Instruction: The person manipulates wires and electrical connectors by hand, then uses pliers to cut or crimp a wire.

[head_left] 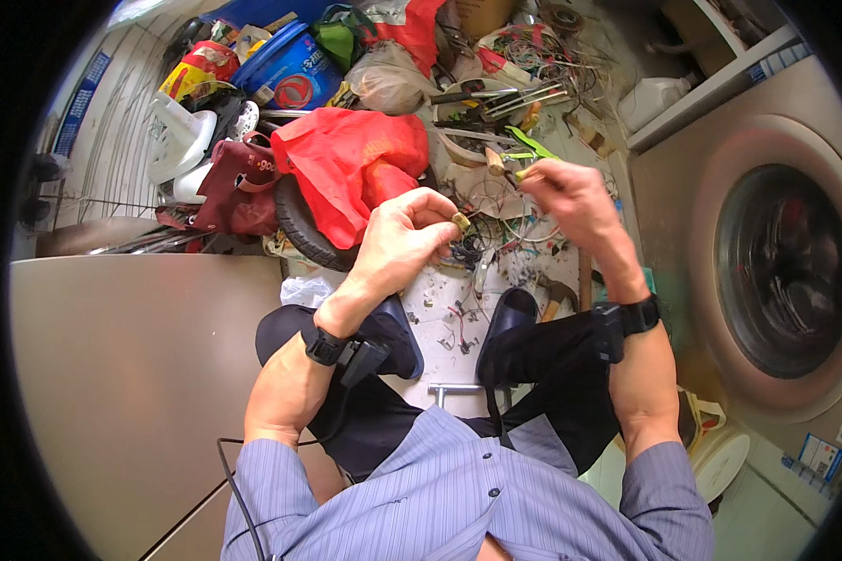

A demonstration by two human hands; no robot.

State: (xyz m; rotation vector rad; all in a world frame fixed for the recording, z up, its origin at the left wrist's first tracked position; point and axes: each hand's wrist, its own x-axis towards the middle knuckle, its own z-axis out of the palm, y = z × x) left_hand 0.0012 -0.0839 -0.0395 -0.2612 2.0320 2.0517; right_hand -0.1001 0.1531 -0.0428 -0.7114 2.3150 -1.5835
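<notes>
Between thumb and fingers, my left hand (404,234) pinches a small yellowish, brass-like piece (461,222). My right hand (568,198), raised to the right of it, has its fingers closed on a small yellow-green thing (522,175) with a dark end; its kind is not clear. The hands are apart. Just beyond the right hand lie a tool with bright green handles (530,143) and a wooden handle (494,161). Below the hands, wires (482,234) and small scraps (458,327) litter the white floor. A hammer (558,294) lies near my right foot.
At the left are a red bag (346,154) over a black tyre (301,224) and a blue bucket (290,67). Long thin tools (524,98) and tangled cables (533,47) fill the back. A washing machine (664,224) stands right, a flat grey panel (140,374) left.
</notes>
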